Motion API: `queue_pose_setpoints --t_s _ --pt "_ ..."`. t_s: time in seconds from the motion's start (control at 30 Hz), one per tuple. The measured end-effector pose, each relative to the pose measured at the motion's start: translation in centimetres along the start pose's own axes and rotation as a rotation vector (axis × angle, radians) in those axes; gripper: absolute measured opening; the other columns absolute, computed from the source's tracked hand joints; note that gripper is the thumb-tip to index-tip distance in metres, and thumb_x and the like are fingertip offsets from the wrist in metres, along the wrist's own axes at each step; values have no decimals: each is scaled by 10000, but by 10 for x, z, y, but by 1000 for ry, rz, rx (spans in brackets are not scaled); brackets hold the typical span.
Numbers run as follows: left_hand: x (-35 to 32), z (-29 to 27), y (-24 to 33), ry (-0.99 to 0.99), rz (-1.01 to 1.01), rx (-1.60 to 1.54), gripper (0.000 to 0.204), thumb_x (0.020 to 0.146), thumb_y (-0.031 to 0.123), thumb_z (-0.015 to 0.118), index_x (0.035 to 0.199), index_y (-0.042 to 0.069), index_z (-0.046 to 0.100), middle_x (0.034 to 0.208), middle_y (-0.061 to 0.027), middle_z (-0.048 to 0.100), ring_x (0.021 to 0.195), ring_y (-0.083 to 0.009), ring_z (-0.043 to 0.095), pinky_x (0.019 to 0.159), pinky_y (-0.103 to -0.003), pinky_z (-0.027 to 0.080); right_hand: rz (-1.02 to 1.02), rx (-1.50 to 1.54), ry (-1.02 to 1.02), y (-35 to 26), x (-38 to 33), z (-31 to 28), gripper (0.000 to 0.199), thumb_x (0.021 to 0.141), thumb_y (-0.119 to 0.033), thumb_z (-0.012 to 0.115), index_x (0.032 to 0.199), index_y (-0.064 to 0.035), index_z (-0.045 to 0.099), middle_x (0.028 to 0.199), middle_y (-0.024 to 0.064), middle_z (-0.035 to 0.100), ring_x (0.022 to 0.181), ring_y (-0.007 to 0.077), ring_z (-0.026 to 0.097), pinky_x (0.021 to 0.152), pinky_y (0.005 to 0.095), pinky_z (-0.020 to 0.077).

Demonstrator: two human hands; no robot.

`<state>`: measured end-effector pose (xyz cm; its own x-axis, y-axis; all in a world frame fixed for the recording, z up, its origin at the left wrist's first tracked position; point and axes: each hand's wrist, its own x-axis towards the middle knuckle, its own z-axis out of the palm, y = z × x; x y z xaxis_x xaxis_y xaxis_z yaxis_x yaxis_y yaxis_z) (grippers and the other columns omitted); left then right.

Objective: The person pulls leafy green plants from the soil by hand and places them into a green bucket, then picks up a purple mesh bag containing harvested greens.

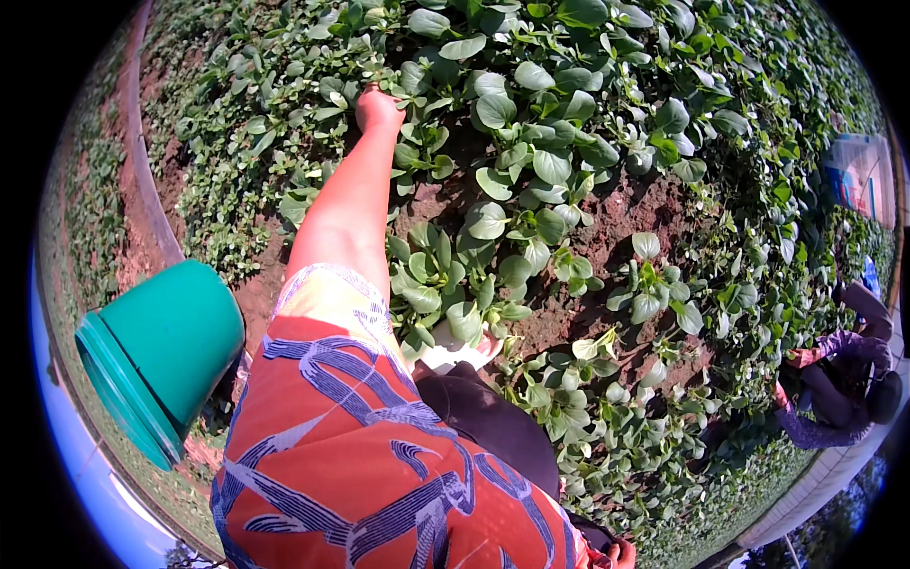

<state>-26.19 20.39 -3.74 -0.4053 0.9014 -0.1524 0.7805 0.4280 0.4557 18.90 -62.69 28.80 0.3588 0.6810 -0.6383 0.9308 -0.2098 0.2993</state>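
Note:
My left arm stretches forward over a bed of low green plants. At its end my left hand [380, 110] is closed among the leaves, its fingers curled at a small-leaved plant [377, 74] and partly covered by foliage. Broad-leaved seedlings [496, 110] grow just to the right of that hand. Part of my right hand [622, 554] shows at the lower edge, beside my orange patterned shirt [379, 474]; most of its fingers are cut off from view. A dark-clothed knee [493, 422] and a pale shoe lie below the plants.
A green bucket [175, 346] lies tipped on its side at the left, near a curved hose or edging strip [142, 142]. Brown soil [626, 213] shows between plants. At the far right another person [839, 379] crouches, and a whitish plastic container [858, 178] stands beyond.

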Motion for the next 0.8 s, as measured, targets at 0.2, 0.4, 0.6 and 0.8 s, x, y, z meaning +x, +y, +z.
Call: queue_pose_setpoints --t_s 0.2,0.4,0.6,0.8 --pt "13 17 39 147 -537 -629 136 748 155 445 868 127 502 1058 -60 468 907 -273 514 738 -359 420 -37 79 -19 14 -11 20 277 748 -250 473 898 -36 565 893 185 532 842 295 491 764 363 377" --pt "39 38 24 241 -252 -1097 105 717 122 438 776 110 524 776 -71 514 668 -232 510 608 -334 410 255 370 -107 -43 51 -96 290 754 -265 463 915 -44 560 922 187 523 871 302 476 781 367 366" --pt "49 39 -13 -291 -249 -1990 176 766 228 413 809 147 563 739 -50 565 680 -222 524 596 -311 412 417 541 -161 -83 94 -167 311 762 -286 451 940 -52 553 963 190 509 913 311 455 809 373 349" --pt "34 13 9 149 -449 -886 91 637 70 622 701 27 574 700 -56 575 624 -167 529 566 -278 412 447 564 -183 -94 103 -181 332 769 -306 439 965 -60 545 1004 193 494 956 321 433 838 379 333"
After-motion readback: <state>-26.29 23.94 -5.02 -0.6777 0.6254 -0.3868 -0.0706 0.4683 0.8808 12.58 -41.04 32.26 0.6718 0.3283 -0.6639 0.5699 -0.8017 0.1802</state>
